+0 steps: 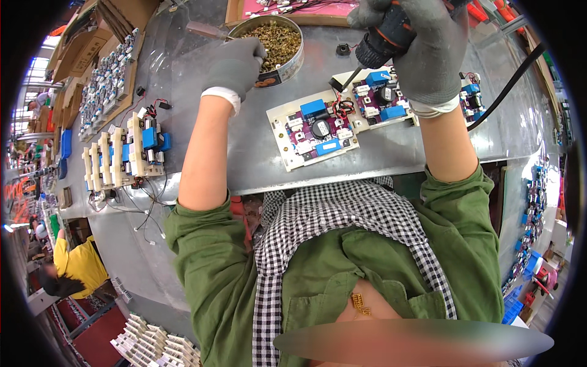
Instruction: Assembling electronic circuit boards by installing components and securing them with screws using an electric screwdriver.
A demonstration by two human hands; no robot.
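Observation:
My left hand (235, 64), in a grey glove, reaches into a round metal tin (287, 61) filled with small brass-coloured screws; its fingertips are hidden among them. My gloved right hand (422, 46) grips a black and orange electric screwdriver (382, 37), tip pointing down toward the circuit boards. Two purple circuit boards on white plates lie side by side: the near one (313, 131) with blue parts, a black round part and red wires, the other (382, 98) partly under my right hand. A black cable (507, 85) runs off to the right.
A row of assembled boards stands on edge at the left (125, 156), with loose wires below it. Cardboard trays of parts (107, 79) lie at the far left. More boards sit at the right edge (532, 208). A person in yellow (76, 266) works at lower left.

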